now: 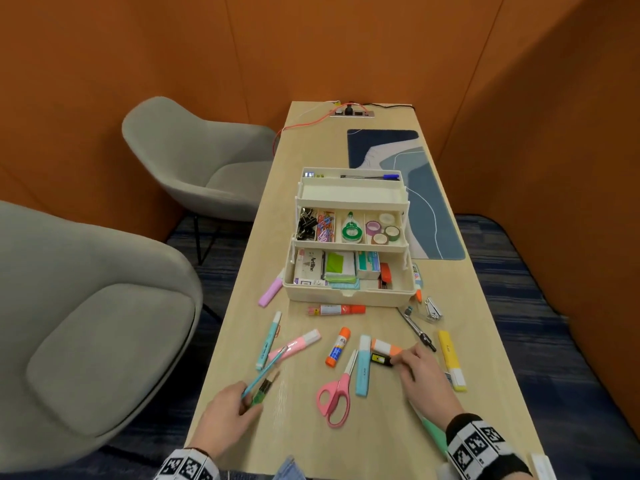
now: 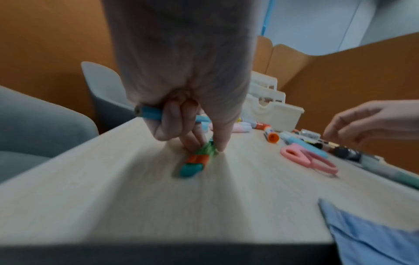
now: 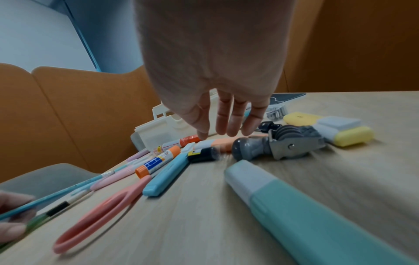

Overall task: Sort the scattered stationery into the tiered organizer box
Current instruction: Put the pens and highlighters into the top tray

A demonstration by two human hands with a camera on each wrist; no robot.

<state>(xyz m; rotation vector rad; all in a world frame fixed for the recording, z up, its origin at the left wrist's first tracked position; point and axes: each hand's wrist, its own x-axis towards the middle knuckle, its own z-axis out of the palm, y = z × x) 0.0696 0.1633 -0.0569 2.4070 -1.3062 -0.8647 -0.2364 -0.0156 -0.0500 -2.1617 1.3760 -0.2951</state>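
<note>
The cream tiered organizer box [image 1: 349,293] stands open mid-table, its trays holding clips, tape rolls and boxes. My left hand [image 1: 247,398] grips a blue pencil [image 2: 149,113] in its curled fingers and pinches a green pen [image 2: 197,158] that lies on the table. My right hand [image 1: 398,362] hangs with straight fingers [image 3: 223,122] just over a small black item [image 1: 381,359] and an orange highlighter [image 1: 386,347]. Between the hands lie pink scissors [image 1: 334,396], a blue highlighter [image 1: 363,365] and a glue stick [image 1: 337,346].
Scattered around: a pink highlighter [image 1: 294,344], a teal pen [image 1: 268,341], a red marker [image 1: 337,309], a purple highlighter [image 1: 270,292], a grey roller tool [image 1: 417,329], a yellow highlighter [image 1: 452,362]. A blue desk mat [image 1: 429,202] lies behind the box. Grey chairs [image 1: 86,323] stand to the left.
</note>
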